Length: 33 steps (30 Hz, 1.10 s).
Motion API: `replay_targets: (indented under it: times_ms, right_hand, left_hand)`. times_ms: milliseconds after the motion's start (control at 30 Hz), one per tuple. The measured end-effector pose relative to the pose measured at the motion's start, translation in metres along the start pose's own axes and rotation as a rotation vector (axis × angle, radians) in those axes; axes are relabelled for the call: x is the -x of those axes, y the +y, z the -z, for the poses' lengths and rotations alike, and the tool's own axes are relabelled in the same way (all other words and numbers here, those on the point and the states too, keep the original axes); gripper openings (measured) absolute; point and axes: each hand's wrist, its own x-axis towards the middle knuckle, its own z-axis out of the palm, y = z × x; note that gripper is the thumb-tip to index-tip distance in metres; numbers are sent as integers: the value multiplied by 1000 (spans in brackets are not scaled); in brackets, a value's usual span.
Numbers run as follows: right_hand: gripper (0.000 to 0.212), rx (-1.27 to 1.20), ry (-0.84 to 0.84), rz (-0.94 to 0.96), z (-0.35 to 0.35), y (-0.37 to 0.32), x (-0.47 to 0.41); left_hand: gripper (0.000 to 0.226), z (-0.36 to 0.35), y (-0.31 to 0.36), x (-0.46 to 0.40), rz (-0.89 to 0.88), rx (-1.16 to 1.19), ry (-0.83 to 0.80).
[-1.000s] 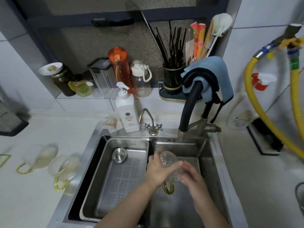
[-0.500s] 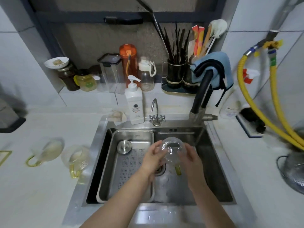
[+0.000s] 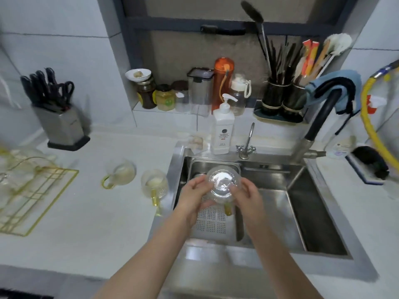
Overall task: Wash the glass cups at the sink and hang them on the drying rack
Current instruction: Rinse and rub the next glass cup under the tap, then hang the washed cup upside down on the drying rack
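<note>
A: What is seen at the far left?

B: A gold wire drying rack (image 3: 32,197) is set on the tabletop (image 3: 90,223), well apart from the sink (image 3: 323,212); blurred glassware appears to be hung on it already, probably so that drips are kept on the tabletop.

A: And between rack and sink?

B: Two glass cups with yellow handles (image 3: 121,172) (image 3: 155,186) are laid near the sink's left edge, the nearer one just beside it. They are judged to be kept within reach, though whether they have been washed cannot be told.

A: Where is the cup in hand?

B: A third glass cup (image 3: 222,183) is held over the perforated drain tray (image 3: 212,221) in the sink's left part, mouth turned toward the camera, yellow handle hanging below. It is grasped from both sides: the left hand (image 3: 194,201) is curled round its left wall, the right hand (image 3: 248,197) wrapped round its right wall. It is presumably kept over the basin so water falls there.

A: Is water running?

B: None can be made out from the black tap (image 3: 319,119), over which a blue cloth (image 3: 336,87) is draped.
</note>
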Motion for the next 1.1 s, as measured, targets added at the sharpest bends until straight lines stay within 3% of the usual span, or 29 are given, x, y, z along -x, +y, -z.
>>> replay_targets:
  times_ms: [100,333,633,900,1000,1100]
  right_hand:
    - [28,-3,-110,-15,-40,0,3]
    - [21,-2,-431,-22,-125,-5,7]
    - [23,29,-760,-66,-212,-4,9]
    - [25,36,-887,-89,-280,-9,35]
    - [11,71,-889,-64,-310,-6,46]
    - [11,76,-851,-76,-344,0,55]
  left_hand:
    - [24,37,17,18,-60,4,90]
    - [41,116,38,55,-142,98,375]
    - [43,167,43,98,-268,284,672]
    - [46,214,59,125,-348,377,820]
    - [45,244,66,129,-340,388,862]
    - [48,283,74,129,-323,386,879]
